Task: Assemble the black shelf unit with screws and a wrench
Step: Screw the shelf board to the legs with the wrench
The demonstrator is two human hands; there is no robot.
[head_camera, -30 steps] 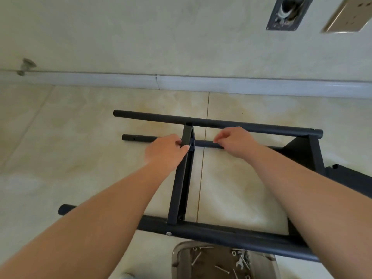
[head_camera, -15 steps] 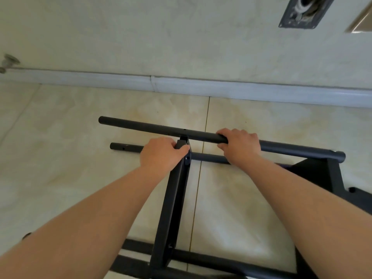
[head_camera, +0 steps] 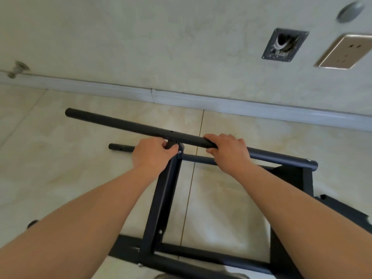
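Nearest you, at the bottom edge of the view, the lower rail (head_camera: 211, 256) of the black shelf unit (head_camera: 161, 208) crosses from left to right, with a small silver bolt head showing at its underside on the left. A flat crossbar (head_camera: 163, 200) rises from that rail, tilted slightly to the right, and carries a screw hole near its lower end.

Your left hand (head_camera: 151, 156) grips the top of the crossbar, fingers curled round the end where it meets the upper tube (head_camera: 124, 125); a silver screw (head_camera: 179, 152) sits in the joint just beside your knuckles. Your right hand (head_camera: 227, 152) holds the upper tube to the right of that joint, fingers wrapped over the top and thumb beneath. The tube runs from a free end at the left down to the right, where it joins a dark end panel (head_camera: 291, 178).

Behind both hands a second, thinner tube (head_camera: 120, 148) lies lower, its holed end projecting to the left. The whole unit rests on pale floor tiles (head_camera: 70, 178). Beyond it, a white skirting board (head_camera: 201, 99) runs along the wall, which carries an open wall box (head_camera: 283, 45) and a gold socket plate (head_camera: 346, 51).
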